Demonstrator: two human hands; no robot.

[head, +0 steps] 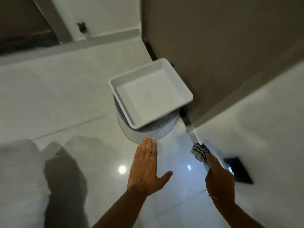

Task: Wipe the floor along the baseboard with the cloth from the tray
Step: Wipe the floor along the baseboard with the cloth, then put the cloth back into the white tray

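Observation:
An empty white square tray (pixel 125 102) rests on a round white stool or bin (pixel 131 132) beside the brown door. My right hand (pixel 218 176) is shut on a bunched blue-and-white striped cloth (pixel 199 152), pressing it where the glossy floor meets the white baseboard (pixel 195 138) on the right wall. My left hand (pixel 146 165) hovers flat with its fingers spread, palm down, and its fingertips are right at the stool's lower rim.
A brown door (pixel 205 46) stands behind the tray, with a dark gap at its foot. A black wall plate (pixel 238 170) sits low on the right wall. Glossy white tiles (pixel 74 104) stretch left, and something white and fuzzy (pixel 19 178) lies at the bottom left.

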